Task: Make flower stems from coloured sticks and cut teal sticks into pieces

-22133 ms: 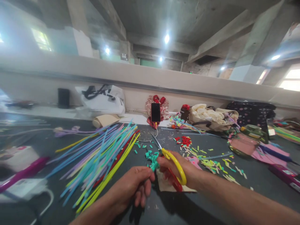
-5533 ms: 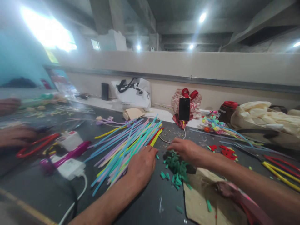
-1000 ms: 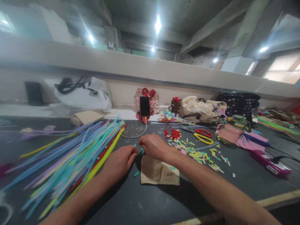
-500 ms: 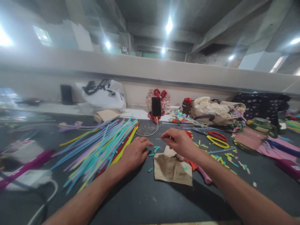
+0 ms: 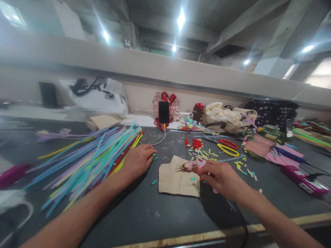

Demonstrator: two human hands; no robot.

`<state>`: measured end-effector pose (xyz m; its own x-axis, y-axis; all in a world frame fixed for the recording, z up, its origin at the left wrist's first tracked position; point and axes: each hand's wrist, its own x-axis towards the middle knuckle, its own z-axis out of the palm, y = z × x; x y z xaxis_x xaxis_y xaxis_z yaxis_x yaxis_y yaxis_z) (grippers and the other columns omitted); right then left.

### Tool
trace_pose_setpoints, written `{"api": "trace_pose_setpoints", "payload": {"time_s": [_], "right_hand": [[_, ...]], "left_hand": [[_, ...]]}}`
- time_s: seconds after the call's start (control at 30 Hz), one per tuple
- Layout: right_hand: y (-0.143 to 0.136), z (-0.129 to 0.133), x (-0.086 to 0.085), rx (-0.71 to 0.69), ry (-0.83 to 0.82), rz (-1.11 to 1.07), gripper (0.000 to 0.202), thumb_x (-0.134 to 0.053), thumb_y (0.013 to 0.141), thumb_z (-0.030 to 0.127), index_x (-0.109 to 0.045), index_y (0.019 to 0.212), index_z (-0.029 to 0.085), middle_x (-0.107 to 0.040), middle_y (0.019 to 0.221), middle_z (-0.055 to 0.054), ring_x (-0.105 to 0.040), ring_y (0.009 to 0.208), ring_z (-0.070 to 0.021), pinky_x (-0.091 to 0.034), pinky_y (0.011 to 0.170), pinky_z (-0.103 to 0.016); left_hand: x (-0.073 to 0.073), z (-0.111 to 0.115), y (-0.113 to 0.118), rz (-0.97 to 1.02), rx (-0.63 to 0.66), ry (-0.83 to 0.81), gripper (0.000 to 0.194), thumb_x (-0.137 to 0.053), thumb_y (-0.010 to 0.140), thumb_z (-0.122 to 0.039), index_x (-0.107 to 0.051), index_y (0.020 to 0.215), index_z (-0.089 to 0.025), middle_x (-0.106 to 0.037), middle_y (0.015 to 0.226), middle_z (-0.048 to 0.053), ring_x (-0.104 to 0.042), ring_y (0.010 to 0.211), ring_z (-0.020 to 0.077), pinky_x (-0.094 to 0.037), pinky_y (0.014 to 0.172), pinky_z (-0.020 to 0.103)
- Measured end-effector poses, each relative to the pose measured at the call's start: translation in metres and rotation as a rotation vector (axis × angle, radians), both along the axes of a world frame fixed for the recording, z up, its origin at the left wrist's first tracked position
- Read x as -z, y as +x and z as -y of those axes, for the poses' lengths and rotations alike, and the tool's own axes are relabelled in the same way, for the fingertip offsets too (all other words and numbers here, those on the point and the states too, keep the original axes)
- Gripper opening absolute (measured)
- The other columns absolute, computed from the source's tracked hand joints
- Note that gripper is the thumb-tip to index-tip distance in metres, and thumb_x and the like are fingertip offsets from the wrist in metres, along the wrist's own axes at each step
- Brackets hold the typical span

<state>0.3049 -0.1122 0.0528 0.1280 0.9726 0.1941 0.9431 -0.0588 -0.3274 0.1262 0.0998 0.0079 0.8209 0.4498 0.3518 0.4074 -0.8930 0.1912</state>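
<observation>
My right hand (image 5: 221, 177) is closed around a pink patterned hot glue gun (image 5: 193, 166), its metal nozzle pointing left over a piece of tan cardboard (image 5: 178, 186). My left hand (image 5: 137, 160) is left of the cardboard, fingers bent together and low to the table. Teal pipe cleaner pieces (image 5: 155, 157) show right at its fingertips, partly hidden by them. One loose teal piece (image 5: 154, 182) lies beside the cardboard and another (image 5: 192, 178) rests on it.
A bundle of pastel pipe cleaners (image 5: 95, 162) lies left, partly under my left forearm. Red pieces (image 5: 197, 143), scissors (image 5: 227, 147) and yellow-green cut pieces (image 5: 239, 168) lie right. A phone (image 5: 163, 112) stands at the back, cable attached. A magenta device (image 5: 303, 179) lies far right.
My right hand has come down to the right and taken hold of the glue gun. My left hand's fingers have drawn in over the teal pieces. The view has shifted right.
</observation>
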Motion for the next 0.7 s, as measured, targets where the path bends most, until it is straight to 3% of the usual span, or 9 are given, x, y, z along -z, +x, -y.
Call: {"api": "trace_pose_setpoints", "payload": {"time_s": [0.13,0.27,0.43,0.6,0.7], "right_hand": [[-0.008,-0.004,0.021,-0.016,-0.112,0.298,0.022,-0.039,0.081,0.017,-0.061,0.078,0.018,-0.060,0.081,-0.005,-0.056,0.074,-0.0142,-0.039,0.062,-0.023],[-0.016,-0.016,0.034,-0.038,-0.221,0.517,0.019,-0.041,0.078,0.011,-0.060,0.076,0.016,-0.059,0.082,-0.008,-0.057,0.064,-0.0153,-0.039,0.052,-0.023],[-0.016,-0.020,0.043,-0.036,-0.221,0.614,0.022,-0.042,0.072,0.005,-0.058,0.084,0.013,-0.059,0.083,-0.011,-0.059,0.067,-0.0185,-0.039,0.048,-0.024],[-0.011,-0.016,0.039,-0.023,-0.077,0.588,0.020,-0.040,0.078,0.013,-0.055,0.090,0.017,-0.060,0.091,-0.010,-0.059,0.071,-0.0180,-0.041,0.051,-0.024],[-0.009,-0.013,0.033,0.010,0.014,0.486,0.016,-0.039,0.080,0.019,-0.053,0.087,0.022,-0.060,0.084,-0.004,-0.059,0.068,-0.0162,-0.038,0.050,-0.023]], "left_hand": [[-0.016,0.010,-0.015,0.001,-0.025,0.040,0.028,-0.035,0.079,-0.023,-0.060,0.091,-0.021,-0.060,0.097,0.004,-0.053,0.090,0.0169,-0.037,0.079,0.028],[-0.025,0.031,-0.033,-0.103,-0.063,-0.057,0.025,-0.037,0.078,-0.026,-0.061,0.085,-0.024,-0.062,0.087,0.000,-0.055,0.084,0.0159,-0.039,0.074,0.027],[-0.014,0.054,-0.035,-0.208,0.013,-0.128,0.021,-0.040,0.077,-0.027,-0.060,0.082,-0.025,-0.061,0.082,0.001,-0.055,0.080,0.0164,-0.039,0.069,0.026],[-0.003,0.064,-0.026,-0.257,-0.017,-0.007,0.019,-0.039,0.078,-0.024,-0.058,0.075,-0.020,-0.059,0.078,0.004,-0.054,0.074,0.0183,-0.040,0.061,0.028],[-0.004,0.063,-0.028,-0.237,-0.034,0.026,0.021,-0.036,0.080,-0.023,-0.056,0.075,-0.018,-0.059,0.079,0.005,-0.054,0.073,0.0184,-0.040,0.061,0.028]]}}
